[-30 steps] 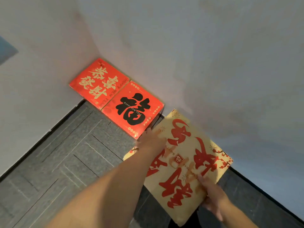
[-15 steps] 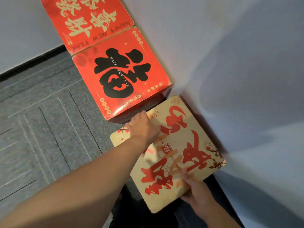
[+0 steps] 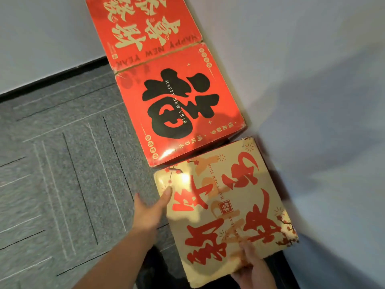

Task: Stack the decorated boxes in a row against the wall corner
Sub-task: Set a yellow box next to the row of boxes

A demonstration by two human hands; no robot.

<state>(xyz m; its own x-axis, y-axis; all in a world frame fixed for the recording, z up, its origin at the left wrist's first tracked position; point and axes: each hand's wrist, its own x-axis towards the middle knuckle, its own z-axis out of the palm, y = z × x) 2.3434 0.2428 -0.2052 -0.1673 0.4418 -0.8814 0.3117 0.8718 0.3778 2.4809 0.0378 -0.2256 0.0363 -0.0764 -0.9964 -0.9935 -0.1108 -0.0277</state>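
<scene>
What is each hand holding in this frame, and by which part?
The gold cardboard box with red calligraphy: the right hand grips its near edge; the left hand rests against its left side, thumb on top.

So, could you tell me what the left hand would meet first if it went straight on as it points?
The left hand would probably meet the red box with the black character first, though depth is unclear.

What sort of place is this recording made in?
Likely an indoor office or storeroom corner: grey carpet tiles, plain white walls with a black skirting strip, and red boxes plus a gold box along the wall.
</scene>
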